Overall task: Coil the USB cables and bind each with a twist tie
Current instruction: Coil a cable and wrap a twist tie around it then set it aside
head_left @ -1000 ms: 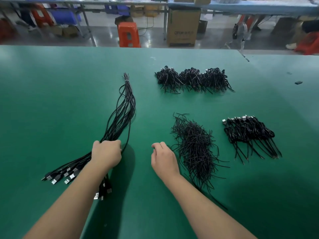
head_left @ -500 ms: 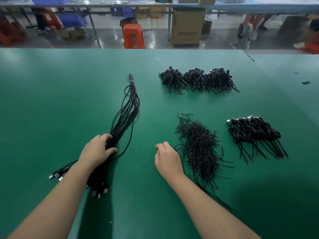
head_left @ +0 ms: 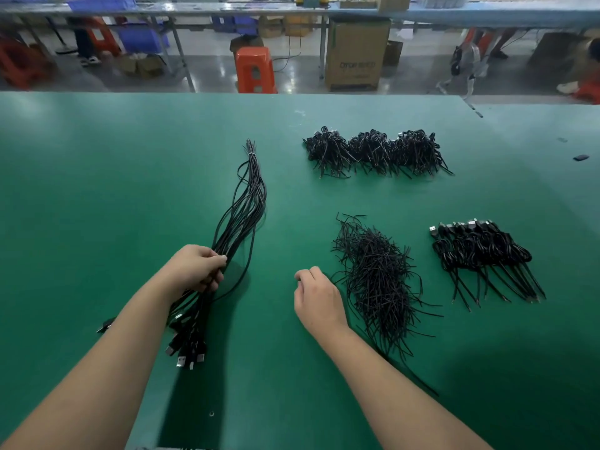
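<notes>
Left of centre, the left hand [head_left: 198, 267] grips a long bundle of thin, glossy black USB cables [head_left: 242, 216], their metal plugs [head_left: 186, 354] fanned low in the frame. The right hand [head_left: 316, 298] rests loosely curled, holding nothing, beside a wiry heap of black twist ties [head_left: 378, 280]. Coiled cables [head_left: 480, 251] lie at right, darker bunches [head_left: 373, 152] above. Bare green mat [head_left: 97, 190] spreads across the left. Since a second ago the plugs have gathered into one cluster.
</notes>
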Action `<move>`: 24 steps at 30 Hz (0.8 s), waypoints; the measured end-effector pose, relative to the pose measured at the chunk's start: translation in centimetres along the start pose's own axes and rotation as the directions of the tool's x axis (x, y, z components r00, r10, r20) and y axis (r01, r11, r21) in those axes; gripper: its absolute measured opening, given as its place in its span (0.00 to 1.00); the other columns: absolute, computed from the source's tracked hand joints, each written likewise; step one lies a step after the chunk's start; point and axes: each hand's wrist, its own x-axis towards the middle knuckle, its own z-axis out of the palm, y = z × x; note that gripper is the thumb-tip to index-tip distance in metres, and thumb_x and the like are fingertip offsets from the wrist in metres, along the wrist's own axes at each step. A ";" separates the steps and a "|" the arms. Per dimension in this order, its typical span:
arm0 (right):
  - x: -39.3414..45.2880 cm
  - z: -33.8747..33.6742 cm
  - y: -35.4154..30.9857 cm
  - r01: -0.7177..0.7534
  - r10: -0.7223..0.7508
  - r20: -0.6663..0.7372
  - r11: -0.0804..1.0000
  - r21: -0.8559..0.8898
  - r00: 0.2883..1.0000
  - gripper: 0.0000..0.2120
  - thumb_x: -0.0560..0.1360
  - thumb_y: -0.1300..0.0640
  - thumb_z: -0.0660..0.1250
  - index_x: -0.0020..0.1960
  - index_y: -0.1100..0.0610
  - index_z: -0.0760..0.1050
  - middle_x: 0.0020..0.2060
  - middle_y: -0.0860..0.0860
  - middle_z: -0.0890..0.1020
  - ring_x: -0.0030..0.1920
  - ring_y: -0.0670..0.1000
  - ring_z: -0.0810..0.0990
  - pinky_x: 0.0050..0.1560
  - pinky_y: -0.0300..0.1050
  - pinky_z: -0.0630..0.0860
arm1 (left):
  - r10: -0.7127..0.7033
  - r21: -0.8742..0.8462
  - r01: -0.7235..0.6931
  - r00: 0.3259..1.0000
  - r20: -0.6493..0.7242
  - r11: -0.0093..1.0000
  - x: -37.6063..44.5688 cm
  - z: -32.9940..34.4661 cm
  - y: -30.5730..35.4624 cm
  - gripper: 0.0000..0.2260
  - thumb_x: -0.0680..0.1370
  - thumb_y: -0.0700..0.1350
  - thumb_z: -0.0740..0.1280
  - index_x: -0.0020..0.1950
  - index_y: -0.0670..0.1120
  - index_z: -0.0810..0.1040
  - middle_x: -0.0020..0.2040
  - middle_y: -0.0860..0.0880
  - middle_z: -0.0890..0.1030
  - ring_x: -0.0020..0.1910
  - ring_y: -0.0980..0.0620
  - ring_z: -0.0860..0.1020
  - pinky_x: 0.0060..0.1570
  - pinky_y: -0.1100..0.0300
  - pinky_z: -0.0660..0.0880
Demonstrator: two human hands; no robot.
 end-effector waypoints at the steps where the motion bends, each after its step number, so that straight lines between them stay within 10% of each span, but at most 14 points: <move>1: 0.0 -0.1 0.0 -0.003 0.003 0.001 1.000 0.006 1.000 0.11 0.81 0.60 0.60 0.60 0.56 0.77 0.50 0.49 0.77 0.45 0.48 0.77 0.47 0.41 0.75 | -0.002 -0.073 0.007 0.998 0.068 0.997 -0.2 -0.1 0.4 0.08 0.80 0.45 0.68 0.49 0.39 0.79 0.34 0.44 0.84 0.28 0.50 0.80 0.26 0.61 0.73; 7: 0.1 -1.3 -1.6 -0.062 0.062 -0.043 0.998 -0.008 0.997 0.11 0.83 0.54 0.57 0.54 0.53 0.78 0.45 0.47 0.80 0.43 0.48 0.78 0.43 0.44 0.75 | 0.076 -0.382 0.039 0.957 0.281 0.923 -1.1 0.7 3.2 0.03 0.78 0.36 0.70 0.49 0.37 0.76 0.41 0.39 0.83 0.37 0.47 0.83 0.33 0.59 0.79; 10: 0.7 -2.4 -4.5 -0.191 0.169 0.103 0.941 0.280 0.980 0.21 0.83 0.44 0.52 0.41 0.53 0.76 0.36 0.47 0.80 0.38 0.50 0.77 0.38 0.49 0.71 | 0.075 -0.535 0.080 0.962 0.261 0.841 -1.1 2.0 4.8 0.02 0.77 0.34 0.69 0.47 0.37 0.78 0.41 0.39 0.83 0.39 0.46 0.83 0.37 0.58 0.81; 13: 1.5 -4.0 -6.7 -0.446 0.172 0.437 0.599 0.665 0.883 0.19 0.84 0.47 0.56 0.46 0.55 0.81 0.38 0.49 0.85 0.41 0.47 0.82 0.50 0.49 0.77 | 0.060 -0.623 0.075 0.979 0.193 0.779 -1.0 3.1 6.0 0.03 0.77 0.33 0.69 0.44 0.38 0.77 0.39 0.41 0.82 0.35 0.48 0.83 0.34 0.60 0.80; 19: 1.4 -7.8 -5.9 -0.496 0.085 0.502 0.365 0.788 0.860 0.08 0.82 0.61 0.61 0.60 0.56 0.75 0.28 0.48 0.76 0.27 0.48 0.73 0.32 0.41 0.75 | -0.175 -0.776 0.089 0.984 -0.028 0.625 0.0 4.5 6.8 0.07 0.75 0.29 0.61 0.49 0.39 0.71 0.35 0.42 0.74 0.25 0.51 0.75 0.27 0.60 0.76; 24: 2.4 -11.8 -5.2 -0.505 -0.080 0.499 -0.101 0.857 0.863 0.11 0.82 0.63 0.61 0.51 0.60 0.83 0.34 0.52 0.79 0.32 0.49 0.78 0.38 0.45 0.80 | 0.001 -0.541 -0.015 1.000 -0.026 0.841 0.0 5.6 5.8 0.14 0.80 0.31 0.55 0.60 0.37 0.77 0.48 0.40 0.79 0.33 0.51 0.81 0.33 0.58 0.79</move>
